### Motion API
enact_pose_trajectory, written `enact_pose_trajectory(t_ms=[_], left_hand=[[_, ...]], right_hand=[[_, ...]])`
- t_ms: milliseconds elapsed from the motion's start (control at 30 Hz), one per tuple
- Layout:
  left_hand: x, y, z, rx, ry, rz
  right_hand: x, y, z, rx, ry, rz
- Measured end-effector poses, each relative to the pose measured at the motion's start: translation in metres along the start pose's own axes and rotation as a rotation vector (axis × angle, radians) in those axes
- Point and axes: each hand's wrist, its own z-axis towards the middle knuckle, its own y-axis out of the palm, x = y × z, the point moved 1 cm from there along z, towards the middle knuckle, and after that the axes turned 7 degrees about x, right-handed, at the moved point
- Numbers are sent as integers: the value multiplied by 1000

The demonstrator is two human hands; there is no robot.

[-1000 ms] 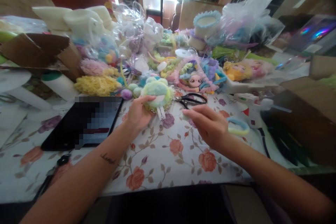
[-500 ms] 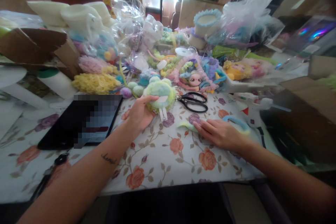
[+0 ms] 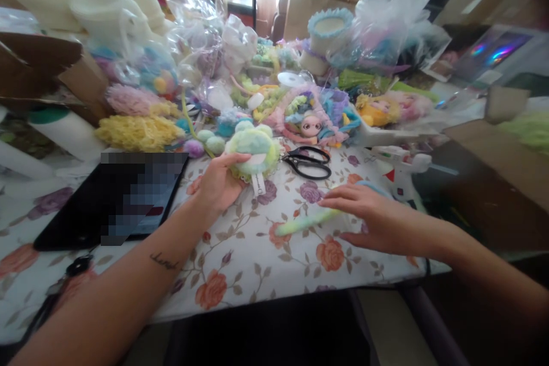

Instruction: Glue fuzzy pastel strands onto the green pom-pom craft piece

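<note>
Pale yellow-green fuzzy strip (image 3: 306, 222) has slid nearer and left since the earlier frame, with more of it showing. It slants across the counter (image 3: 266, 257), its left end nearer, its other end running under the right hand (image 3: 373, 214), clearly the closer hand. That hand is half open, thumb apart from the fingers; whether it touches the strip I can't tell. The left hand (image 3: 221, 183) pinches a plush piece (image 3: 253, 146), left of the scissors (image 3: 309, 163).

White tag (image 3: 259, 184) with print too small and blurred to read
</note>
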Motion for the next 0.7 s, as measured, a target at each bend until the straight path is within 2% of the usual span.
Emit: enact_pose_trajectory(t_ms=[133,233,333,500,700], left_hand=[[1,2,-2,-19,14,-1],[1,1,-1,-35,23,-13],[0,-2,1,-53,26,-6],[0,-4,1,-58,5,9],[2,-2,-1,-66,-23,7]], right_hand=[[8,-3,-13,192,34,-1],[7,9,-17,313,47,-4],[-5,28,-11,408,15,60],[-18,63,17,415,-74,231],[-6,83,64,410,-129,325]])
